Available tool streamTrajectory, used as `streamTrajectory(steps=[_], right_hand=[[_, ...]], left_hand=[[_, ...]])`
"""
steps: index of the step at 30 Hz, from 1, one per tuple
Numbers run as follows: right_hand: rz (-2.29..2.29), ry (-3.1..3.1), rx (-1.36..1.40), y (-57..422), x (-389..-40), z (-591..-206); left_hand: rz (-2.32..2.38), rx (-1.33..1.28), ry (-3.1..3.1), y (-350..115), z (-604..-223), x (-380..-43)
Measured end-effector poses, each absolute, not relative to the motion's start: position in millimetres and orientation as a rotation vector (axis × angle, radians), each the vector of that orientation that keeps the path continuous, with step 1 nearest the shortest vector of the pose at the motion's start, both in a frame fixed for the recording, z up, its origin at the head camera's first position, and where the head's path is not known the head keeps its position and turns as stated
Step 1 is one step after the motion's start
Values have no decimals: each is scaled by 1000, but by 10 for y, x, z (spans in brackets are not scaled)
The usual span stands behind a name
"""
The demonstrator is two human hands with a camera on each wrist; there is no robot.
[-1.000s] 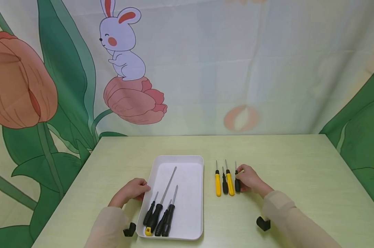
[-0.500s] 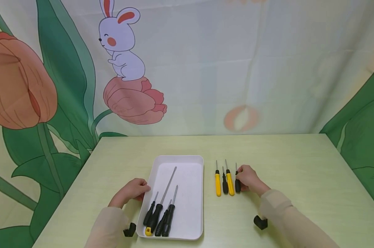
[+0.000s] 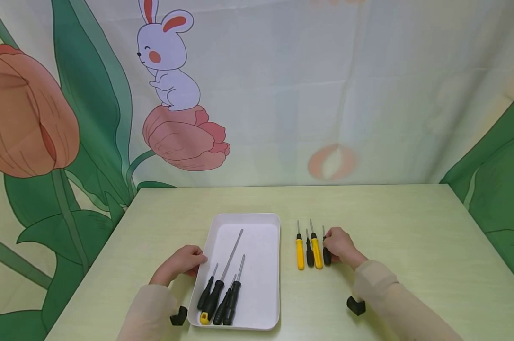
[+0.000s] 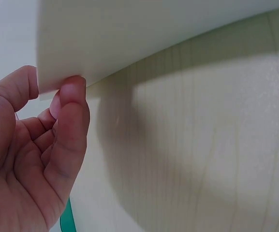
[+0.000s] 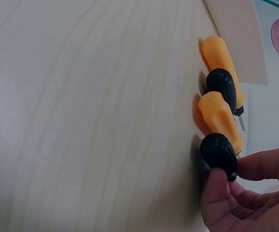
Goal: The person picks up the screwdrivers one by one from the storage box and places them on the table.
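My left hand [image 3: 181, 261] pinches the left rim of a white tray [image 3: 261, 284], thumb above and fingers beneath in the left wrist view. Several black-handled screwdrivers lie together in the tray's lower left, among them a long one [image 3: 216, 291] with a yellow handle end. On the table to the right, my right hand [image 3: 341, 244] pinches a small black screwdriver [image 5: 218, 151] between thumb and finger. That screwdriver is the rightmost of a row, with its tip pointing away from me. Just left of it lies a yellow screwdriver [image 3: 316, 252], close alongside.
Another black screwdriver [image 3: 310, 255] and a second yellow screwdriver [image 3: 299, 253] continue the row toward the tray. The pale wooden table [image 3: 410, 227] ends at a printed curtain [image 3: 274, 94] behind. A black block [image 3: 356, 306] shows below my right cuff.
My right forearm has shifted slightly left, while the hand stays at the rightmost black screwdriver. The left hand and the tray have not moved.
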State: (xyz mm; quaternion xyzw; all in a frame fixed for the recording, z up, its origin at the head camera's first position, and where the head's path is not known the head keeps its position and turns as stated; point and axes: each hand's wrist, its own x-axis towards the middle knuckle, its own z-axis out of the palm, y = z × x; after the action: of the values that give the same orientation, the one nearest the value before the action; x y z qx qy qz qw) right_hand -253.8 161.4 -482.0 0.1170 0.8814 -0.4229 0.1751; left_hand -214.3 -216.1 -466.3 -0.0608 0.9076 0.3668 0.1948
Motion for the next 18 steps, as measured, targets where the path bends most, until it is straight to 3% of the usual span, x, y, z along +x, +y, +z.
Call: streamTrajectory(steps=[18], right_hand=[[-1073, 2576, 312, 1582, -2522, -4794]], left_hand=[[1042, -177, 2534, -2163, -4667, -2140]])
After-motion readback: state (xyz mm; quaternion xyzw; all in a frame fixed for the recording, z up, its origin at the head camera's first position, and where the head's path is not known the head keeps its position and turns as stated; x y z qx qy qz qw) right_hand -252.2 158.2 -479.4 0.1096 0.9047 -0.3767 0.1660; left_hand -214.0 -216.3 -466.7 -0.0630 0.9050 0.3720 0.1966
